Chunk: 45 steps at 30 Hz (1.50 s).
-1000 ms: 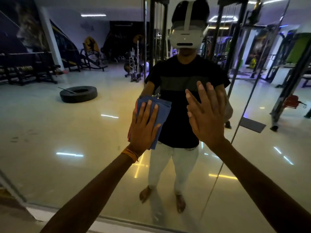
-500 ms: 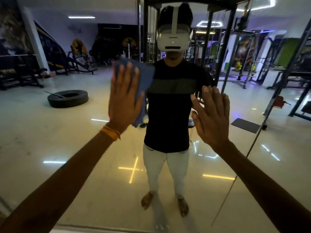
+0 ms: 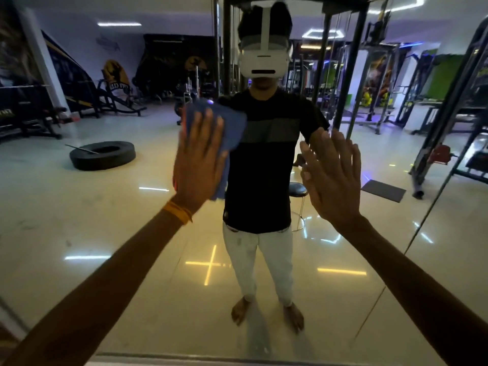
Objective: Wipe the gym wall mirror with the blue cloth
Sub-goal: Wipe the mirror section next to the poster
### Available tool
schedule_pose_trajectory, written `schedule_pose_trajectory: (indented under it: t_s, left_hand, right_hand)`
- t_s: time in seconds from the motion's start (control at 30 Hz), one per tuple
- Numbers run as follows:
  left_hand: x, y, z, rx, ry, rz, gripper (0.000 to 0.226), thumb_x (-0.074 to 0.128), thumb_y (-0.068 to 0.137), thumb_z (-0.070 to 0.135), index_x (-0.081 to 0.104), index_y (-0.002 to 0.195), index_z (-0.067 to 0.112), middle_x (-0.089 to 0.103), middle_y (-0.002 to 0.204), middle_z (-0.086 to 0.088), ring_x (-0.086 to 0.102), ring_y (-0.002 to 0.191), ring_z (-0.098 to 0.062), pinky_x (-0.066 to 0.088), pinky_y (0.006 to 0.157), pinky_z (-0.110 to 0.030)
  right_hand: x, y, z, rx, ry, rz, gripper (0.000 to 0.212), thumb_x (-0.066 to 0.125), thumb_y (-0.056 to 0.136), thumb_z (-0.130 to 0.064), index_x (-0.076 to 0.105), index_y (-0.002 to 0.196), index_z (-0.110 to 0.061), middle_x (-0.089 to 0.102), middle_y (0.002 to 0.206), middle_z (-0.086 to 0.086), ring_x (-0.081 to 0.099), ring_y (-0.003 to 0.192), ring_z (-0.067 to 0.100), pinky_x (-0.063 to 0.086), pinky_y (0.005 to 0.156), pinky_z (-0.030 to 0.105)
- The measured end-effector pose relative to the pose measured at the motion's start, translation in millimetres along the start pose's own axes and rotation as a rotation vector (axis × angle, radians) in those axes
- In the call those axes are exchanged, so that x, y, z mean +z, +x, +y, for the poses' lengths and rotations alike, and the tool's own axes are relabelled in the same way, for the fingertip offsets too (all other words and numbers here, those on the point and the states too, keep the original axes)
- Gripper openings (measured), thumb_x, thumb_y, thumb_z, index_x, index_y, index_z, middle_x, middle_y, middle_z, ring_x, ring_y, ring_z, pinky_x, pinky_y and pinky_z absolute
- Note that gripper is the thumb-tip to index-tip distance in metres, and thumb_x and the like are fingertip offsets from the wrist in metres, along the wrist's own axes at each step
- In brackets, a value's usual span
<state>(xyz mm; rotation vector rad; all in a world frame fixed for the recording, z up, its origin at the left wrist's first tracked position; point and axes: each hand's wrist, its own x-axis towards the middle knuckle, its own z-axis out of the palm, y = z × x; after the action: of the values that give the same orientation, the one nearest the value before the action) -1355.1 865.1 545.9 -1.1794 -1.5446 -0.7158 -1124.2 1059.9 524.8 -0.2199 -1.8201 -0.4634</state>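
Over the last second my left hand [image 3: 200, 159] has carried the blue cloth [image 3: 233, 128] up the mirror [image 3: 105, 220], from about the waist of my reflection to its shoulder. The right hand [image 3: 332, 178] has barely shifted.

The cloth now sits folded into a thick pad, pinned to the glass at the reflected shoulder, left of centre. My left fingers lie straight and close together on it, pressing rather than gripping. I cannot see the thumb. The right hand is flat with its fingers straight and slightly apart, holding nothing. It looks braced on the glass, but I cannot confirm contact.

I judge the cloth to be soft and light, so it will slide easily on this slick surface and may bunch or slip out under an uneven push. The best hold is a flat palm over the middle of the pad, with the fingers covering its upper half. The mirror is rigid and breakable, so steady, moderate pressure should do.

An orange band [image 3: 178, 212] circles my left wrist. No containers are in view. The glass reflects a tyre [image 3: 103, 155] lying on the floor.
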Motion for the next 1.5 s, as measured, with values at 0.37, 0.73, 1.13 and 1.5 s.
schedule_pose_trajectory:
  t_s: [0.37, 0.73, 1.13, 1.5]
  left_hand:
    - [20, -102, -6, 0.493, 0.132, -0.141, 0.075, 0.044, 0.107, 0.034, 0.001, 0.164, 0.01, 0.01, 0.17, -0.012, 0.004, 0.159, -0.028, 0.004, 0.129, -0.047]
    - [44, -203, 11, 0.405, 0.066, -0.197, 0.086, 0.065, 0.097, 0.034, 0.016, 0.164, 0.014, 0.018, 0.169, -0.012, 0.009, 0.159, -0.029, 0.01, 0.128, -0.051]
    - [26, -148, -4, 0.147, -0.025, -0.168, 0.07, 0.05, 0.101, 0.035, 0.02, 0.159, 0.009, 0.022, 0.162, -0.019, 0.023, 0.153, -0.04, 0.009, 0.127, -0.057]
    - [-5, -50, -22, -0.151, -0.087, 0.072, 0.062, 0.034, 0.109, 0.036, 0.014, 0.161, 0.008, 0.011, 0.165, -0.014, -0.011, 0.157, -0.013, -0.001, 0.129, -0.04]
  right_hand:
    - [19, -16, -27, -0.048, -0.003, -0.083, 0.047, 0.057, 0.105, -0.024, 0.051, 0.149, -0.013, 0.04, 0.157, 0.025, 0.035, 0.147, 0.047, 0.03, 0.115, 0.066]
    - [32, -28, -32, -0.005, -0.027, -0.06, 0.049, 0.054, 0.104, -0.028, 0.05, 0.151, -0.012, 0.033, 0.161, 0.023, 0.028, 0.15, 0.046, 0.021, 0.122, 0.064]
    - [34, -34, -35, -0.02, -0.012, -0.073, 0.054, 0.064, 0.097, -0.024, 0.053, 0.148, -0.01, 0.039, 0.157, 0.026, 0.03, 0.149, 0.047, 0.024, 0.119, 0.066]
    - [30, -33, -30, -0.015, 0.023, -0.057, 0.046, 0.055, 0.104, -0.027, 0.056, 0.146, -0.008, 0.041, 0.156, 0.026, 0.032, 0.148, 0.047, 0.024, 0.12, 0.066]
